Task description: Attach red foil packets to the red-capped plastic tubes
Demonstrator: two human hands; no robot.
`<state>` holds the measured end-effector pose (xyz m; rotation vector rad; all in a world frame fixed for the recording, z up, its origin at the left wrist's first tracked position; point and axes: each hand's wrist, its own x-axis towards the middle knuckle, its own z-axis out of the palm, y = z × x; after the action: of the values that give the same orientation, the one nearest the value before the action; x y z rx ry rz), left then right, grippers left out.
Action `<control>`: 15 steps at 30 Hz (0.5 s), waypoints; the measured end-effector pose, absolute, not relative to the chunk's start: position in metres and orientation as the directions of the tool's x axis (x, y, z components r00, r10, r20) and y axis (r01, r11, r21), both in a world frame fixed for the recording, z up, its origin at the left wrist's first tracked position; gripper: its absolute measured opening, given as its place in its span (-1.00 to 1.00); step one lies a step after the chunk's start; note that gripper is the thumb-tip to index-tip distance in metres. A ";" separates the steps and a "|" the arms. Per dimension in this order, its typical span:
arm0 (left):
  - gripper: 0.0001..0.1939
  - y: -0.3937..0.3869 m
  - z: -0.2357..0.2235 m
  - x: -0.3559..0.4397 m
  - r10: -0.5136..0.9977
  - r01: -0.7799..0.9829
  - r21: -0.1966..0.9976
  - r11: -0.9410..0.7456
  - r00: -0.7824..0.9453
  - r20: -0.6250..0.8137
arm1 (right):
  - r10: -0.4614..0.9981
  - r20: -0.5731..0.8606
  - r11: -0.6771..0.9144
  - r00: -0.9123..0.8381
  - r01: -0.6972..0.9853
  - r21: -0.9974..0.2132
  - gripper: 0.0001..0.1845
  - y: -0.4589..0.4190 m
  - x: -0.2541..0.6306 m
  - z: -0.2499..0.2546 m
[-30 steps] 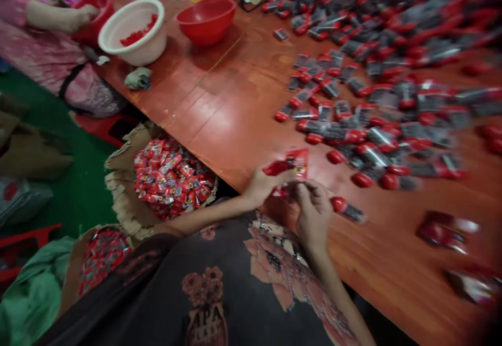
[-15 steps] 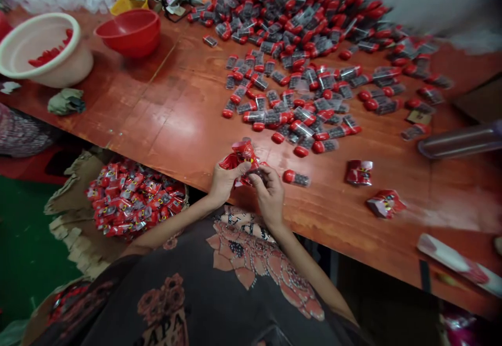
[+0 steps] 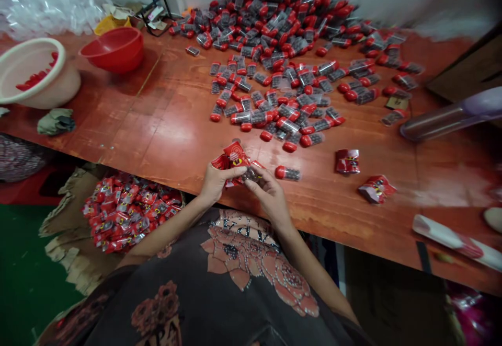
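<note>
The left hand [image 3: 214, 183] grips a shiny, crinkled red packet [image 3: 235, 152] above the table's near edge, one end pointing far and slightly left; its long axis is hard to tell under the fingers. The right hand [image 3: 272, 195] pinches a dark piece [image 3: 251, 174], mostly hidden, against it. Just right, a clear plastic tube [image 3: 289, 173] lies left to right, rounded red cap leftward. Far off, similar tubes [image 3: 274, 32] heap on smooth reddish wood [image 3: 157, 145].
</note>
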<state>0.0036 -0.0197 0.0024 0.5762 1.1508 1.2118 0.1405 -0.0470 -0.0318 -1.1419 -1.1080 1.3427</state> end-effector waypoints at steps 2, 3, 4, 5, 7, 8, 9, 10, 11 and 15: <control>-0.67 -0.021 0.001 0.006 0.926 -0.400 0.858 0.322 -0.056 -0.374 | 0.999 -0.048 -0.047 0.010 -0.105 -0.993 -0.54 -0.049 0.139 -0.033; -0.68 -0.022 0.000 0.007 0.927 -0.388 0.863 0.325 -0.049 -0.371 | 0.998 -0.052 -0.049 0.032 -0.106 -0.993 -0.53 -0.050 0.138 -0.033; -0.68 -0.022 -0.001 0.007 0.929 -0.374 0.868 0.327 -0.040 -0.367 | 0.997 -0.060 -0.054 0.049 -0.115 -0.992 -0.53 -0.050 0.138 -0.033; -0.68 -0.022 -0.002 0.007 0.932 -0.362 0.873 0.327 -0.032 -0.362 | 0.996 -0.069 -0.061 0.058 -0.129 -0.990 -0.53 -0.050 0.138 -0.032; -0.68 -0.020 -0.003 0.006 0.936 -0.363 0.877 0.315 -0.035 -0.351 | 0.995 -0.091 -0.083 0.046 -0.155 -0.984 -0.53 -0.050 0.138 -0.030; -0.68 -0.019 -0.003 0.005 0.937 -0.370 0.877 0.308 -0.042 -0.347 | 0.994 -0.104 -0.098 0.030 -0.162 -0.982 -0.52 -0.050 0.139 -0.029; -0.68 -0.019 -0.003 0.004 0.937 -0.380 0.875 0.300 -0.053 -0.345 | 0.993 -0.118 -0.114 0.012 -0.167 -0.979 -0.51 -0.050 0.139 -0.028; -0.68 -0.019 -0.002 0.004 0.937 -0.392 0.871 0.295 -0.060 -0.345 | 0.992 -0.128 -0.127 -0.004 -0.175 -0.976 -0.50 -0.050 0.139 -0.027; -0.68 -0.019 -0.001 0.004 0.936 -0.400 0.867 0.298 -0.055 -0.348 | 0.990 -0.137 -0.137 -0.015 -0.186 -0.973 -0.50 -0.050 0.139 -0.027; -0.68 -0.023 0.000 0.006 0.911 -0.393 0.833 0.390 0.031 -0.412 | 0.990 -0.139 -0.143 -0.031 -0.230 -0.963 -0.52 -0.049 0.138 -0.033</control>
<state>0.0060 -0.0234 0.0002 0.5870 1.1217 1.0981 0.1379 -0.0493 -0.0329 -1.1269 -0.9728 1.4245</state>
